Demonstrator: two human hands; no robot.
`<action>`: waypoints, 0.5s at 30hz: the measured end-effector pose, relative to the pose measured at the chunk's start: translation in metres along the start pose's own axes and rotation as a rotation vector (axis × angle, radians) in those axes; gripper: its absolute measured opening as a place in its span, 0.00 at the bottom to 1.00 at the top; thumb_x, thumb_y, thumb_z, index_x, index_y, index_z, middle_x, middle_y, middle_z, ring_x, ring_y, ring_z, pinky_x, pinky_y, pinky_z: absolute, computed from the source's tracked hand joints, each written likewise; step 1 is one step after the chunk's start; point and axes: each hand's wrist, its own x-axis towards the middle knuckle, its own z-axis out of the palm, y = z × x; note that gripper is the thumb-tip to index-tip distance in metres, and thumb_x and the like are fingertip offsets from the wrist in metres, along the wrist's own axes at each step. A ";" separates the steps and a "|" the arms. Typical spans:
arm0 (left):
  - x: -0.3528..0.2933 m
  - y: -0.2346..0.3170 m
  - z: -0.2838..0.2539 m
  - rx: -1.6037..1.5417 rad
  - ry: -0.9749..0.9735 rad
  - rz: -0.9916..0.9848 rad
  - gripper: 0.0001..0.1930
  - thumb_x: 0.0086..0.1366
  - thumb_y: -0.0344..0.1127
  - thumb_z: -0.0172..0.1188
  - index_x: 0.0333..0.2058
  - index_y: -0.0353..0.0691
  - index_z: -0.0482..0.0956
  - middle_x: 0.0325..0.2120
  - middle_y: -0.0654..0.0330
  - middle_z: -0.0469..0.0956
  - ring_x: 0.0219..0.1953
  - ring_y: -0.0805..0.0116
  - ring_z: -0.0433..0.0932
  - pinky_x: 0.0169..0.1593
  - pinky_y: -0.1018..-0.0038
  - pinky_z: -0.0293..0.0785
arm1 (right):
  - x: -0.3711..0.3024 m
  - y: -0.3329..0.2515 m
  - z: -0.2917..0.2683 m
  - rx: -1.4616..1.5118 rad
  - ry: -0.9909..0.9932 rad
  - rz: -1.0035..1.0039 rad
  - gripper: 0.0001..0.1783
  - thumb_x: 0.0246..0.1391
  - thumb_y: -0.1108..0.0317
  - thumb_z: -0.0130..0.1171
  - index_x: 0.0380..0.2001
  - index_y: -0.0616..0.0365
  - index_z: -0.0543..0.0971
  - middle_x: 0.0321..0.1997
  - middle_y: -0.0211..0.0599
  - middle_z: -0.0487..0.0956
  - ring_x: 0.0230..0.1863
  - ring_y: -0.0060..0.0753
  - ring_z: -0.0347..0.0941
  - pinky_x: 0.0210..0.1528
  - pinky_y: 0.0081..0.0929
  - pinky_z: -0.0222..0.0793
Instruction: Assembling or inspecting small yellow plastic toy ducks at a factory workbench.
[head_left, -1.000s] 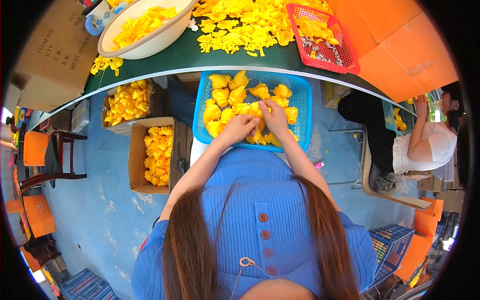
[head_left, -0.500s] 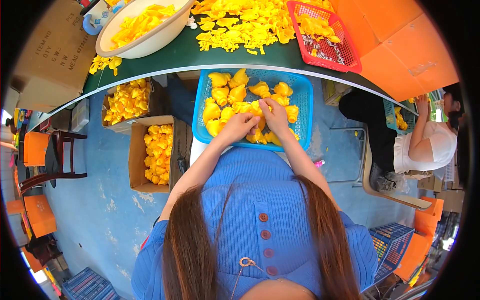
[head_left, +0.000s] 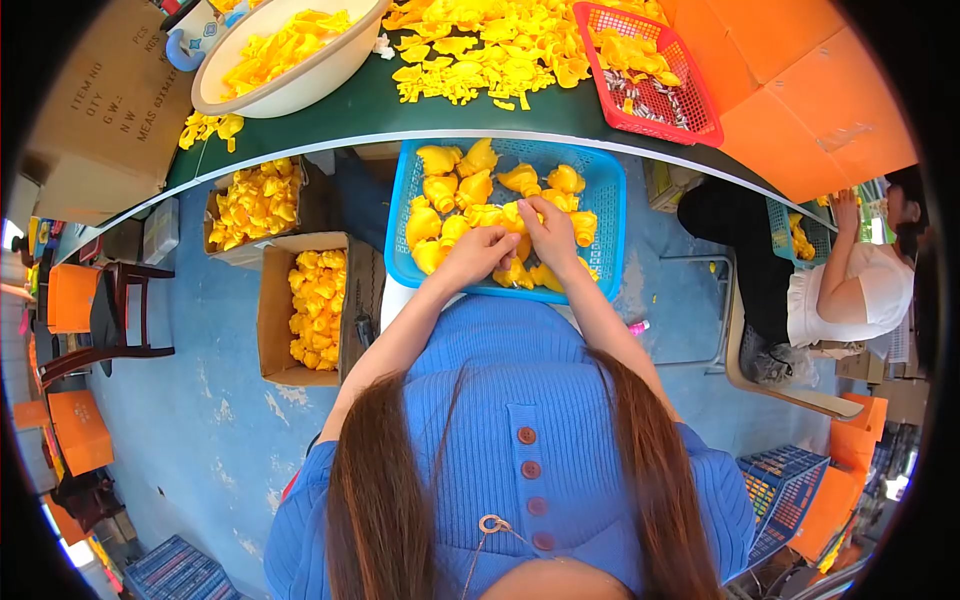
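Observation:
A blue plastic basket (head_left: 606, 215) sits in front of my body with several glossy yellow hollow plastic parts (head_left: 475, 188) inside. Above its near half, my hands work close together. My right hand (head_left: 552, 238) has its fingers bent at the end of a yellow plastic part (head_left: 487, 214) and appears to grip it. Close beside it, my left hand (head_left: 483, 254) is closed, thumb and fingers pressed together toward the right hand. What lies inside the left fingers is hidden by the hand itself.
Past the basket runs a green table (head_left: 480, 118) bearing a heap of flat yellow pieces (head_left: 480, 60), a cream bowl (head_left: 290, 85) and a red basket (head_left: 655, 118). Two cardboard boxes (head_left: 275, 335) of yellow parts stand at left. A person (head_left: 850, 280) sits at right.

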 end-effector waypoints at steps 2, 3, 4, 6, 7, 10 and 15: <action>0.001 0.000 0.000 0.009 -0.001 0.004 0.19 0.64 0.47 0.49 0.25 0.36 0.75 0.17 0.63 0.75 0.21 0.75 0.72 0.28 0.79 0.68 | 0.000 0.000 0.000 -0.005 0.018 -0.011 0.17 0.54 0.55 0.52 0.30 0.60 0.77 0.30 0.44 0.78 0.34 0.46 0.74 0.35 0.33 0.68; 0.001 0.000 0.000 0.001 0.000 0.002 0.18 0.64 0.47 0.49 0.26 0.36 0.75 0.17 0.63 0.75 0.21 0.75 0.73 0.28 0.79 0.68 | 0.001 0.000 0.000 -0.004 0.005 0.003 0.17 0.54 0.55 0.52 0.30 0.60 0.77 0.30 0.44 0.78 0.34 0.46 0.74 0.35 0.33 0.68; 0.001 0.000 0.000 -0.007 0.002 -0.001 0.18 0.64 0.47 0.49 0.26 0.36 0.75 0.17 0.63 0.75 0.21 0.75 0.73 0.28 0.79 0.68 | 0.001 0.001 -0.001 -0.003 -0.008 0.016 0.17 0.54 0.55 0.52 0.30 0.60 0.77 0.30 0.44 0.78 0.34 0.46 0.74 0.35 0.33 0.68; 0.001 -0.001 -0.001 0.011 0.001 0.002 0.18 0.64 0.46 0.49 0.26 0.36 0.75 0.17 0.63 0.75 0.21 0.75 0.73 0.28 0.79 0.68 | 0.001 0.001 0.000 0.000 0.001 0.002 0.17 0.54 0.55 0.52 0.30 0.60 0.77 0.30 0.44 0.78 0.34 0.46 0.74 0.35 0.33 0.68; 0.001 -0.002 -0.001 0.028 0.000 0.005 0.18 0.64 0.46 0.49 0.26 0.36 0.75 0.17 0.63 0.75 0.21 0.76 0.73 0.28 0.79 0.68 | 0.000 0.001 0.001 0.003 0.011 -0.011 0.17 0.54 0.55 0.52 0.30 0.60 0.77 0.30 0.44 0.78 0.34 0.46 0.74 0.35 0.33 0.68; 0.000 0.000 0.000 0.005 0.002 -0.005 0.18 0.64 0.46 0.49 0.26 0.36 0.75 0.17 0.63 0.75 0.21 0.76 0.73 0.28 0.79 0.68 | 0.000 0.004 0.001 0.017 0.004 -0.011 0.17 0.54 0.55 0.52 0.31 0.60 0.77 0.30 0.45 0.78 0.33 0.45 0.74 0.35 0.33 0.68; -0.002 0.000 0.001 0.011 -0.001 -0.002 0.18 0.64 0.46 0.49 0.26 0.36 0.75 0.17 0.63 0.75 0.22 0.76 0.73 0.28 0.79 0.68 | -0.002 0.001 0.000 0.007 0.010 -0.011 0.17 0.54 0.55 0.52 0.30 0.60 0.77 0.30 0.45 0.77 0.33 0.45 0.74 0.34 0.33 0.68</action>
